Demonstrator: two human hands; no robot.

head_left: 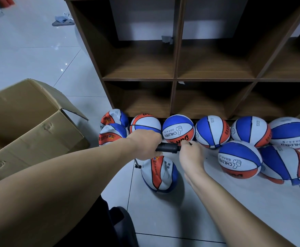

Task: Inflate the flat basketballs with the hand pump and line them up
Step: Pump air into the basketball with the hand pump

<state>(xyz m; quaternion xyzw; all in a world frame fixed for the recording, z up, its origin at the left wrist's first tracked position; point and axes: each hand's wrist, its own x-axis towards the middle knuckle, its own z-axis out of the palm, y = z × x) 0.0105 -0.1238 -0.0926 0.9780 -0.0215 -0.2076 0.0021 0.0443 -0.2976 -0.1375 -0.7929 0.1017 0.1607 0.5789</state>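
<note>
My left hand [144, 146] grips the black barrel of the hand pump [168, 148], held level above the floor. My right hand [192, 154] pinches the pump's thin tip at its right end. Just below lies a flat, folded blue, white and orange basketball [159, 175]. A thin metal rod [136, 164] hangs down beside my left wrist. Several round balls stand in a row along the shelf's foot, among them one [178, 129] marked CHILDREN right behind the pump.
A brown wooden cubby shelf [175, 79] rises behind the balls. An open cardboard box [30, 125] stands at the left. More balls, some flat [284, 164], some round [239, 160], lie at the right. Two flattened balls [112, 128] lean by the shelf's left corner.
</note>
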